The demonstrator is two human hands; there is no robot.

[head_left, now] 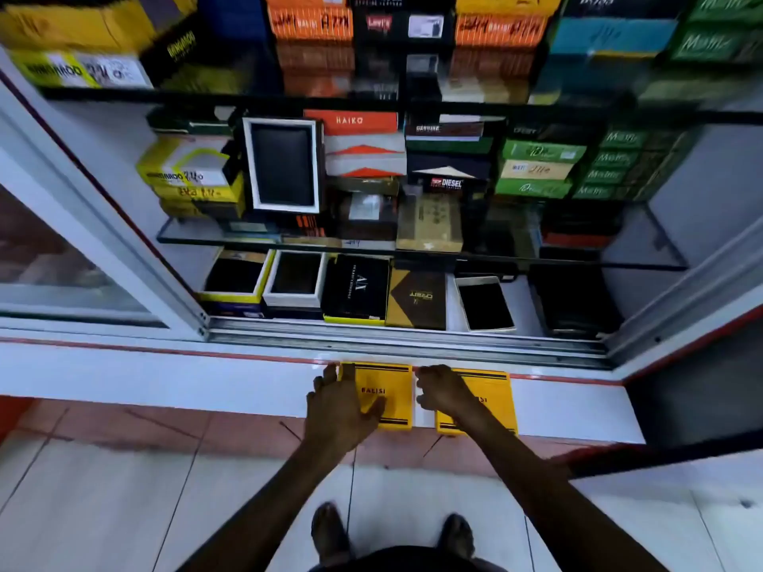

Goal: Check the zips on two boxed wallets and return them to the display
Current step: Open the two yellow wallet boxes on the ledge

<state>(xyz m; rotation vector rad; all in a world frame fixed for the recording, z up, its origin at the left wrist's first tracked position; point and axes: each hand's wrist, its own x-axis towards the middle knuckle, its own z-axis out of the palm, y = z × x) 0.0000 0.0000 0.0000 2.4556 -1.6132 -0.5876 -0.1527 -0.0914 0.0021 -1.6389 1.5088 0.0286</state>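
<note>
The left yellow box (386, 396) is gripped by the left hand (340, 402); the right yellow box (491, 402) is covered by the right hand (444, 392), grip unclear.

My left hand (342, 402) and right hand (444, 392) cover the two yellow boxes (392, 396) on the white ledge (165, 377), which lies bare on either side. Ahead, the cabinet opening is unblocked; the bottom shelf is packed except a gap beside the white-framed wallet box (486, 303).
</note>
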